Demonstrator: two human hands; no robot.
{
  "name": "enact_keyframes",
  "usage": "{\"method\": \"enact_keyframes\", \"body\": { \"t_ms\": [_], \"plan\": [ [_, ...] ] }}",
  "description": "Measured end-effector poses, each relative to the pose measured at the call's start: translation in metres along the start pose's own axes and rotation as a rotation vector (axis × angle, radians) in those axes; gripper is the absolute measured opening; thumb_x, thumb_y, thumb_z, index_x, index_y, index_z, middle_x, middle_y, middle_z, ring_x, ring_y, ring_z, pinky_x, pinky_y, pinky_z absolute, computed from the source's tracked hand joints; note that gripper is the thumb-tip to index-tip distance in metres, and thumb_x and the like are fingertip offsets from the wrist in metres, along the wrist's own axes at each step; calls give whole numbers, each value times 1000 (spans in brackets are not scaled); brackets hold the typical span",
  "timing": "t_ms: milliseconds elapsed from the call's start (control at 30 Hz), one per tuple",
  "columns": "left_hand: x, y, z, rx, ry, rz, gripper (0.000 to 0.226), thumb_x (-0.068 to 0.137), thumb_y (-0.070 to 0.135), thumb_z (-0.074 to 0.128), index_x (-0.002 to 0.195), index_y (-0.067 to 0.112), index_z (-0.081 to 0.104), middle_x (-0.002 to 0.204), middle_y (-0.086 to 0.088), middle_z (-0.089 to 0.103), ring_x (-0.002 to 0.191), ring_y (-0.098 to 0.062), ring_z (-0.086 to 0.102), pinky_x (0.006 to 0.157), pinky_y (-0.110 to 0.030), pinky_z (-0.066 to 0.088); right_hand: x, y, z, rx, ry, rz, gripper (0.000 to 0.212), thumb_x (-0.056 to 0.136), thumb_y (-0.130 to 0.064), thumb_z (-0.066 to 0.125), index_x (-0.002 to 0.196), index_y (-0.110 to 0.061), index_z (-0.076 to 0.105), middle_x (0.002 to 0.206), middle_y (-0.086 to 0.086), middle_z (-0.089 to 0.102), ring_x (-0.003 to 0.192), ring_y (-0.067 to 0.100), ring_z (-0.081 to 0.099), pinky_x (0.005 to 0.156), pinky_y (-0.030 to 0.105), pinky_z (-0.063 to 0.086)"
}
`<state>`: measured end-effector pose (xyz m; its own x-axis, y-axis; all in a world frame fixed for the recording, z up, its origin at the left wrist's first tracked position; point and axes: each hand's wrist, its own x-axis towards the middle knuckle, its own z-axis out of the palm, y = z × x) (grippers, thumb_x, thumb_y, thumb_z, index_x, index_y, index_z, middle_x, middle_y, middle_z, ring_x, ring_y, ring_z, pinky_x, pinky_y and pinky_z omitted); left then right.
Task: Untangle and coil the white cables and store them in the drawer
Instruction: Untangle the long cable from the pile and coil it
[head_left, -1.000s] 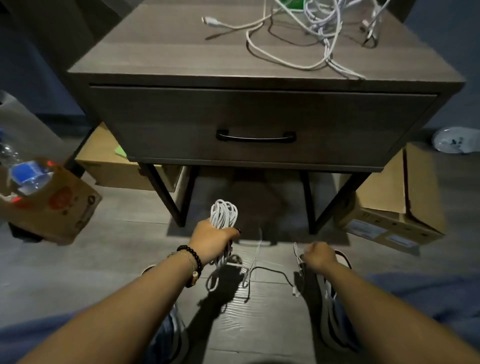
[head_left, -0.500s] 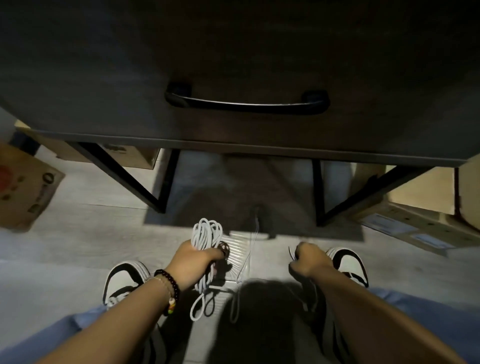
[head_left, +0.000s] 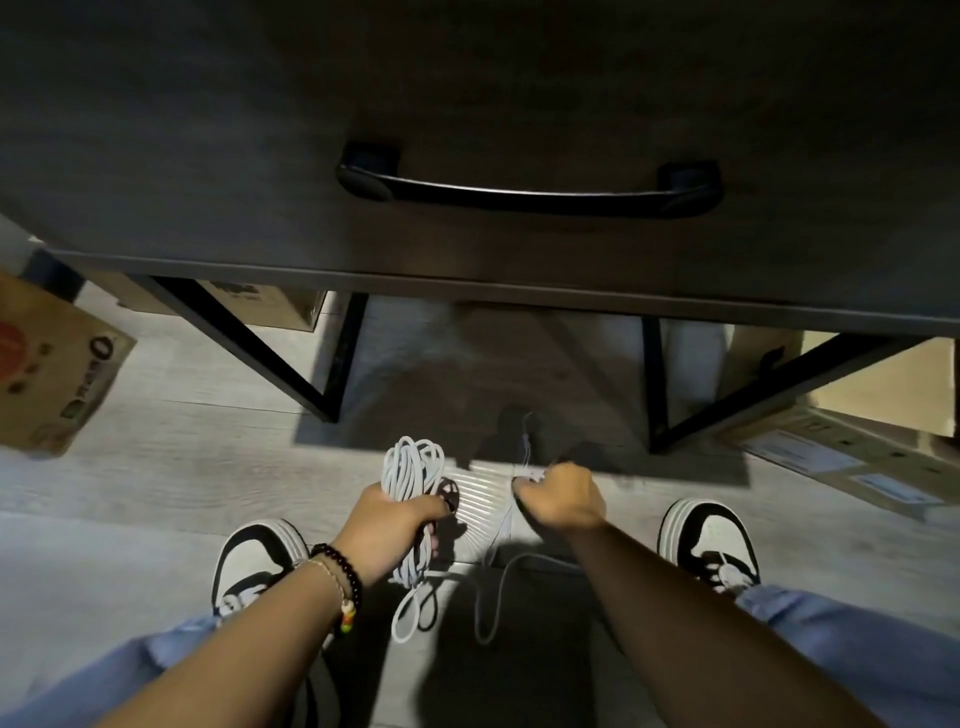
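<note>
Head view: both hands grip white cable, coil (head_left: 413, 470) left, strand (head_left: 506, 525) right, above grey plank floor (head_left: 156, 467).

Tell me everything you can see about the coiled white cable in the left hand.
The coiled white cable is a thin, round, rubbery-looking cord wound into a long bundle of many loops. The left hand grips it round the middle, holding it roughly upright above the floor. Loops stick out above the fist and hang below it, the lowest one dangling loose. A free tail seems to run from the bundle across to the right hand, which pinches it. The drawer above looks closed.
</note>
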<state>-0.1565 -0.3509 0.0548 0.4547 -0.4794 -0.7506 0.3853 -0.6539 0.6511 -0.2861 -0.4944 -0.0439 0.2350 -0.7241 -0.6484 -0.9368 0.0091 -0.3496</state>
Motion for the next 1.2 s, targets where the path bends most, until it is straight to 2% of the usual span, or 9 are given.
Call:
{"method": "enact_keyframes", "body": {
  "t_ms": [167, 300, 433, 500, 600, 733, 867, 1033, 1200],
  "plan": [
    [0, -5, -6, -18, 20, 58, 7, 81, -6, 63, 81, -4, 69, 79, -20, 72, 69, -31, 68, 66, -32, 56, -2, -14, 22, -237, 25, -10, 30, 79, -29, 61, 107, -17, 66, 112, 4, 66, 102, 25, 65, 81, 31, 53],
    [-1, -7, -11, -17, 19, 53, 7, 81, -6, 63, 85, -6, 69, 81, -22, 72, 69, -32, 68, 60, -30, 56, -1, -14, 30, -294, 2, 10, 25, 81, -21, 61, 106, -18, 63, 109, 2, 65, 103, 22, 65, 81, 29, 54],
    [-6, -1, -13, 8, 24, 74, 13, 82, -6, 62, 71, 1, 66, 64, -17, 65, 54, -26, 61, 49, -26, 50, -9, -9, 20, -293, 10, -48, 10, 78, -24, 61, 83, -18, 55, 97, 2, 67, 91, 22, 66, 73, 28, 53],
    [-14, 7, -14, 11, 22, 97, 16, 82, -6, 61, 68, 1, 63, 57, -14, 61, 48, -23, 58, 45, -24, 48, -19, -11, 9, -308, 49, -127, 12, 79, -25, 61, 87, -16, 60, 93, 3, 68, 87, 23, 65, 72, 29, 52],
    [-32, 19, -12, -30, 30, 142, 16, 81, -7, 60, 67, 0, 59, 51, -13, 56, 41, -21, 54, 42, -23, 45, -40, -23, -18, -338, 104, -276, 24, 82, -28, 55, 104, -17, 59, 103, 7, 68, 98, 30, 64, 73, 31, 47],
    [-71, 39, -8, -129, 45, 227, 20, 80, -7, 62, 63, 4, 59, 51, -10, 58, 43, -21, 55, 49, -27, 45, -84, -45, -69, -388, 116, -485, 25, 87, -31, 48, 105, -16, 55, 112, 14, 66, 105, 35, 61, 78, 34, 46],
    [-121, 61, -7, -166, 11, 344, 12, 80, -6, 63, 73, 4, 61, 53, -8, 60, 47, -21, 57, 55, -31, 46, -147, -58, -122, -486, 88, -645, 26, 92, -35, 42, 108, -17, 52, 112, 13, 64, 101, 35, 60, 69, 33, 39],
    [-188, 99, -8, -211, -11, 481, 8, 82, -4, 63, 86, 3, 64, 71, -12, 64, 61, -21, 62, 54, -28, 51, -234, -71, -201, -537, 15, -784, 33, 97, -29, 34, 65, -23, 38, 88, 9, 53, 79, 27, 50, 67, 31, 34],
    [-245, 144, -20, -218, -50, 662, 10, 82, -5, 62, 85, 4, 64, 69, -11, 61, 59, -19, 60, 53, -29, 50, -302, -101, -277, -545, 211, -913, 36, 95, -26, 37, 59, -22, 38, 70, -1, 46, 79, 28, 51, 69, 32, 38]
  ]
}}
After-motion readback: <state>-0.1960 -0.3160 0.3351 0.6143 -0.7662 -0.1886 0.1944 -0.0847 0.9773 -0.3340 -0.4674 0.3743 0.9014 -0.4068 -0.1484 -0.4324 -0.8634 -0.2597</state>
